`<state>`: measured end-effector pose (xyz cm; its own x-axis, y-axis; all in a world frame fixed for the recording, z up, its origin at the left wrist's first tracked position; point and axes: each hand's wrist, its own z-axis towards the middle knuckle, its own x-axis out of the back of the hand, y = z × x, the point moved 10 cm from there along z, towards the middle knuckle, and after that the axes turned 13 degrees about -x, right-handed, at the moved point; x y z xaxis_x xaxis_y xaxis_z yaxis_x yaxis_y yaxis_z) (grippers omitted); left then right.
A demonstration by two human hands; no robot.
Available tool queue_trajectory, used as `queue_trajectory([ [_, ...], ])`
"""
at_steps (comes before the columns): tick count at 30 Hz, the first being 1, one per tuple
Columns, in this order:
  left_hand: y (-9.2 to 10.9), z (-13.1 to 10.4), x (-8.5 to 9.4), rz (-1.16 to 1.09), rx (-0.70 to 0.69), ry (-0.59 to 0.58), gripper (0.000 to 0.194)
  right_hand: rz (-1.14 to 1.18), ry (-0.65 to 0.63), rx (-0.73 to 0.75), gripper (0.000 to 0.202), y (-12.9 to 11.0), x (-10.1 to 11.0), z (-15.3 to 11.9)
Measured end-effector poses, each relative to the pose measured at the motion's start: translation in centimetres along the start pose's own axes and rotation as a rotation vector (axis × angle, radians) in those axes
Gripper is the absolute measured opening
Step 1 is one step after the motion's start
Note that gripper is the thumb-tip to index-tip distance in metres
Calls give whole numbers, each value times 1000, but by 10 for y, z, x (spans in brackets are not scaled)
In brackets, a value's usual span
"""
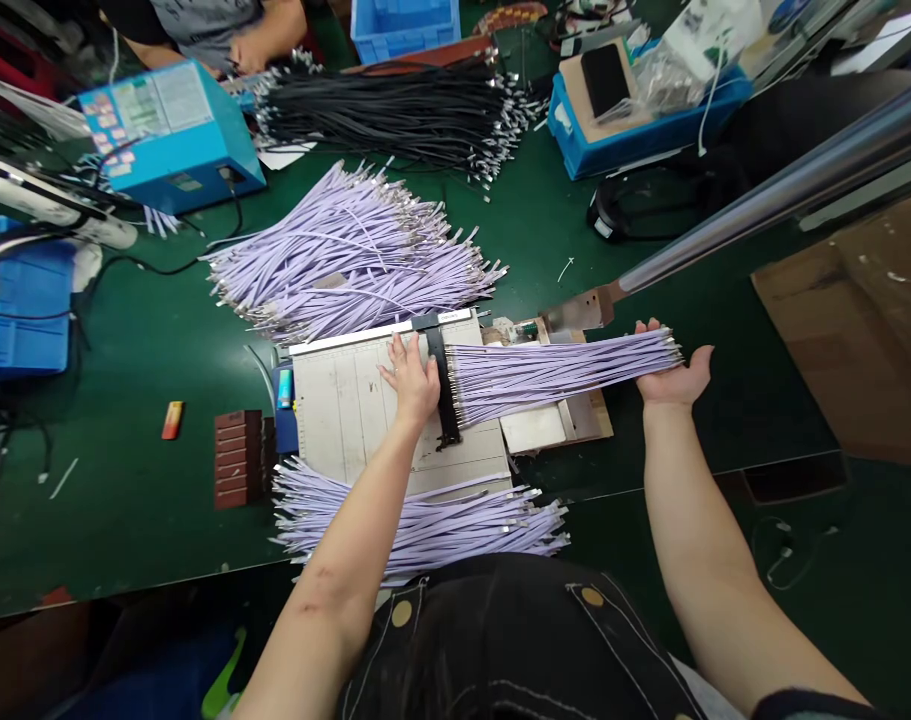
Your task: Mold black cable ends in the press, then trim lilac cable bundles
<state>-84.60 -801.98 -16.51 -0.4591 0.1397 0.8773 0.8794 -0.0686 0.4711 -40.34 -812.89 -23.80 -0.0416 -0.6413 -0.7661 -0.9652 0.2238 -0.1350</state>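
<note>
A row of pale purple cables (552, 372) with metal ends stretches right from a black bar (445, 390). That bar crosses a cream board (350, 410) marked with lines. My left hand (414, 380) lies on the board against the bar's left side, fingers spread. At the far end of the row, my right hand (672, 380) is palm up under the cable tips, thumb stretched away and fingers partly hidden behind the cables. One pile of purple cables (350, 250) lies behind the board, and another bundle (440, 525) lies in front, partly under my left forearm.
A bundle of black cables (380, 110) lies farther back, near another person's hand (256, 50). At the left stand a blue box (170, 135) and a brown slotted block (237, 460). A metal bar (770, 190) slants in from the right, below a blue tray (642, 130).
</note>
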Motion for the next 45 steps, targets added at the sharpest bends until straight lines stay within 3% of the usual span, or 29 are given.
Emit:
queue_trajectory([
  [6,24,28,-6,53,-200,-64,40,-39,33,37,66,-2,-2,-2],
  [10,34,24,-17,115,-366,-155,37,-46,33,44,65,-3,-2,-2],
  [15,26,12,-23,93,-364,-203,47,-23,23,22,64,-3,2,2],
  [22,19,18,-21,39,-285,-196,48,-19,2,11,63,-3,0,1],
  [26,31,17,-18,72,-324,-176,46,-34,9,22,66,-3,-2,0],
  [29,54,7,-22,108,-416,-213,45,-18,14,10,63,-2,-1,0],
  [33,78,-18,-38,178,-469,-309,70,-22,22,20,63,-3,1,2],
  [38,78,-36,-51,242,-406,-260,90,-46,4,25,61,-3,-1,2],
  [45,76,-39,-56,220,-402,-191,89,-56,18,18,62,-3,-2,2],
])
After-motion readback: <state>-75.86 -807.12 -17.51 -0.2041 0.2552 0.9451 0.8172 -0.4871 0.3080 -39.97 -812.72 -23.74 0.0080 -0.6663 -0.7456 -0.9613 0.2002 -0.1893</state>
